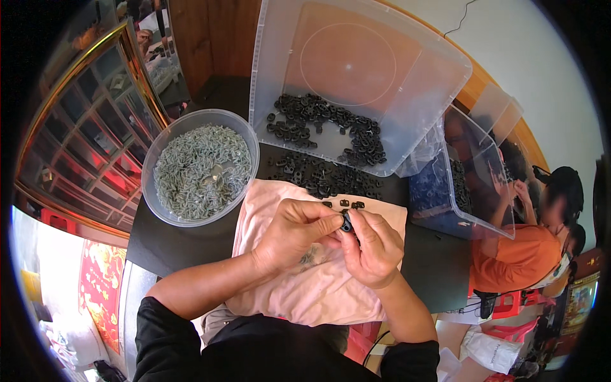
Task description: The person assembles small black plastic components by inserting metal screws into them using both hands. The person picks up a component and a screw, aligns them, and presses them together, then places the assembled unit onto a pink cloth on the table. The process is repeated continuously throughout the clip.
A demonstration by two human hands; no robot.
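Over a pink cloth [280, 293], my left hand [294, 230] and my right hand [374, 247] meet in front of me. Between their fingertips they pinch a small black plastic piece [346, 222] with what looks like a hole in it. My fingers partly cover it, and whether anything is fitted into it cannot be made out. Just beyond the fingers, a few similar black pieces [344, 203] lie at the cloth's far edge. A heap of loose black pieces [321, 176] spreads on the dark table behind them.
At left stands a round clear tub [147, 167] of small grey screw-like parts [202, 170]. A large translucent bin [420, 83], tipped toward me, holds more black pieces. To the right is another clear bin [490, 216]. Beyond it sits a person in orange [519, 258].
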